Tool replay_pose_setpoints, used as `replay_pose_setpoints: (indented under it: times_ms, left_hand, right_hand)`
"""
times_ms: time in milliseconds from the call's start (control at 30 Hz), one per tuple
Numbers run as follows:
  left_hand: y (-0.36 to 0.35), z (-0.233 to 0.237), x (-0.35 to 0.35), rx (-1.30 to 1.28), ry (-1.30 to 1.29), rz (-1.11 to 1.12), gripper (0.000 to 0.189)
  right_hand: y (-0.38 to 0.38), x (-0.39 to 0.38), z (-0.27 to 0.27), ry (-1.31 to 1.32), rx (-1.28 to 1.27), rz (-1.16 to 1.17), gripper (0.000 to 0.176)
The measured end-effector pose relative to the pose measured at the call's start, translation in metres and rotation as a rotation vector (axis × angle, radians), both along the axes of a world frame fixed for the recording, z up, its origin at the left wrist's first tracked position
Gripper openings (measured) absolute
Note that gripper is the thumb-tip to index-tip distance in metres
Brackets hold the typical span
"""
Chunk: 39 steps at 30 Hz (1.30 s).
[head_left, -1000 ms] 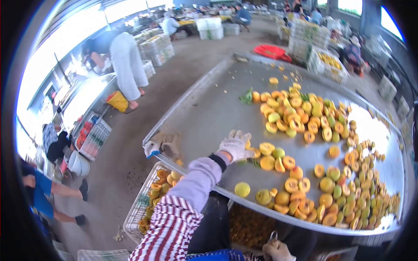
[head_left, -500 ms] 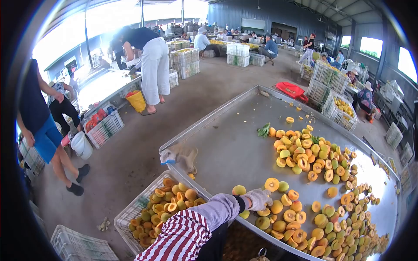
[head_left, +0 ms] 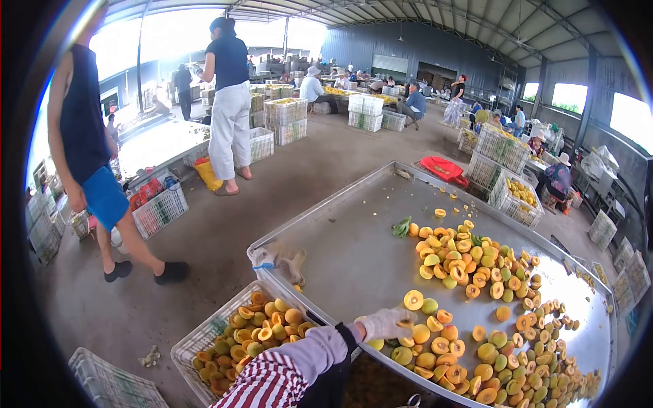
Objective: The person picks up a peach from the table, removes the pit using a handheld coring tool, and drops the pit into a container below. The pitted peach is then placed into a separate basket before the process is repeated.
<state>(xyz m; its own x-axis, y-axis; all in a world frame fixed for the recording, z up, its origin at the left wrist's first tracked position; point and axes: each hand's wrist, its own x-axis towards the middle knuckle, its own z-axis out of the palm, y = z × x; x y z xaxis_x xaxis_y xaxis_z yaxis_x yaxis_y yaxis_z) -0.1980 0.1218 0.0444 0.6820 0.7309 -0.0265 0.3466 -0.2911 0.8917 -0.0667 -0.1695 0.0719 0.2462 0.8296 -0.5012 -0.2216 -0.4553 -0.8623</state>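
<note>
My left hand point(head_left: 385, 324), in a pale knitted glove, hovers over the near-left edge of a metal sorting table point(head_left: 340, 251). Its fingers are curled round an apricot half point(head_left: 406, 325), partly hidden by the glove. A striped sleeve and a lilac cuff cover this arm. Close to the fingers lie a cut apricot half point(head_left: 413, 300), cut side up, and a greenish apricot point(head_left: 430, 307). Many more halves point(head_left: 469, 262) spread across the table's right side. Beneath my forearm, a white plastic crate point(head_left: 192, 340) holds apricot pieces point(head_left: 255, 333). My right hand is out of view.
A crumpled clear plastic bag point(head_left: 289, 262) hangs at the table's left corner. A red bag point(head_left: 442, 168) and stacked crates point(head_left: 500, 149) stand beyond the far edge. At left, a person in blue shorts point(head_left: 105, 197) is on foot; another in white trousers point(head_left: 230, 129) stands behind.
My left hand has drawn back slightly left, and a whole-looking apricot beside it is gone from the table. My view has tilted up. The person in white trousers has straightened; the one in shorts has stepped right.
</note>
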Motion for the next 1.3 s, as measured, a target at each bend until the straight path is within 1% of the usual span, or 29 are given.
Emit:
replay_pose_setpoints:
  times_ms: [67,133,200,267,300,333,400,467,533,567,600,667,733,767,800,867,900,933,967,1000,1033,1067,1100,1133,1167,1200,1233,1267,1300]
  left_hand:
    - [-0.023,-0.028,0.011,0.21,-0.143,-0.312,0.054]
    - [-0.08,0.038,-0.002,0.064,-0.073,-0.458,0.053]
    - [-0.106,0.04,0.0,0.186,-0.192,-0.59,0.054]
    - [-0.133,0.035,-0.003,0.3,-0.344,-0.512,0.06]
    - [-0.144,0.079,-0.011,0.408,-0.448,-0.478,0.047]
    - [-0.148,0.081,-0.016,0.413,-0.446,-0.473,0.047]
    - [-0.156,0.081,-0.027,-0.596,-0.42,-0.378,0.063]
    - [-0.171,0.076,-0.035,-0.607,-0.45,-0.373,0.065]
    - [-0.186,0.067,-0.039,-0.633,-0.505,-0.366,0.069]
    - [-0.193,0.062,-0.04,-0.794,-0.485,-0.455,0.071]
    - [-0.195,0.056,-0.044,-0.802,-0.353,-0.49,0.07]
    - [-0.195,0.053,-0.052,-0.744,-0.323,-0.479,0.07]
    - [-0.193,0.088,-0.061,-0.795,-0.444,-0.323,0.068]
    - [-0.184,0.076,-0.059,-0.958,-0.651,-0.44,0.056]
    - [-0.18,0.067,-0.061,-0.945,-0.671,-0.429,0.058]
    - [-0.173,0.069,-0.061,-0.68,-0.57,-0.415,0.06]
    - [-0.172,0.075,-0.059,-0.686,-0.561,-0.422,0.06]
    - [-0.173,0.08,-0.056,-0.384,-0.33,-0.405,0.057]
    - [-0.174,0.087,-0.054,-0.083,-0.1,-0.383,0.053]
    - [-0.177,0.105,-0.051,-0.091,-0.091,-0.394,0.053]
    - [-0.183,0.128,-0.049,-0.051,0.07,-0.372,0.058]
    - [-0.187,0.138,-0.046,-0.008,0.229,-0.347,0.063]
    - [-0.184,0.128,-0.043,-0.015,0.262,-0.387,0.044]
    - [-0.181,0.121,-0.041,-0.025,0.268,-0.401,0.044]
    - [-0.178,0.117,-0.039,-0.092,0.157,-0.388,0.046]
    - [-0.174,0.111,-0.037,-0.16,0.046,-0.372,0.049]
    - [-0.17,0.086,-0.037,-0.221,-0.329,-0.316,0.047]
    - [-0.171,0.089,-0.038,-0.653,-0.614,-0.164,0.043]
    - [-0.16,0.072,-0.039,-0.855,-0.767,-0.065,0.042]
  right_hand:
    - [0.003,-0.003,0.024,0.027,0.007,-0.076,0.015]
    - [0.007,-0.001,0.021,0.031,0.1,-0.169,0.017]
    - [0.011,0.003,0.013,0.041,0.137,-0.275,0.018]
    - [0.026,-0.012,0.027,0.057,0.311,-0.503,0.016]
    - [0.02,-0.004,0.019,0.021,0.312,-0.406,0.018]
    - [0.015,0.002,0.023,-0.014,0.313,-0.308,0.02]
    - [0.008,-0.001,0.046,0.017,0.221,-0.237,0.023]
    - [0.008,-0.017,0.067,0.002,0.298,-0.298,0.021]
    - [0.007,-0.009,0.04,0.003,0.35,-0.342,0.018]
    - [0.005,-0.006,0.038,0.003,0.35,-0.27,0.018]
    - [0.003,-0.005,0.038,0.004,0.35,-0.198,0.018]
    - [0.003,-0.006,0.034,-0.011,0.346,-0.188,0.017]
    - [0.001,-0.006,0.026,-0.047,0.328,-0.173,0.015]
    - [0.002,-0.007,0.027,-0.122,0.368,-0.085,0.012]
    - [-0.002,-0.01,0.045,-0.054,0.211,-0.045,0.009]
    - [-0.003,-0.007,0.022,-0.204,0.253,0.073,0.009]
    - [-0.005,0.002,0.009,-0.417,0.262,0.218,0.015]
    - [-0.005,0.004,-0.005,-0.41,0.257,0.206,0.015]
    - [-0.004,0.005,-0.02,-0.221,0.268,0.153,0.018]
    - [-0.003,0.006,-0.03,-0.033,0.28,0.098,0.02]
    - [-0.002,0.011,-0.032,0.17,0.198,0.044,0.025]
    - [-0.002,0.01,-0.03,0.177,0.193,0.034,0.025]
    - [-0.002,0.008,-0.026,0.211,0.203,0.02,0.026]
    - [-0.005,0.007,-0.026,0.244,0.211,0.002,0.026]
    - [-0.008,0.01,-0.035,0.066,0.312,0.08,0.026]
    - [-0.009,0.0,-0.004,-0.262,0.311,0.137,0.023]
    - [-0.007,-0.008,0.02,-0.221,0.281,0.097,0.022]
    - [-0.005,-0.015,0.042,-0.177,0.249,0.054,0.022]
    - [-0.005,-0.022,0.069,-0.223,0.258,0.049,0.016]
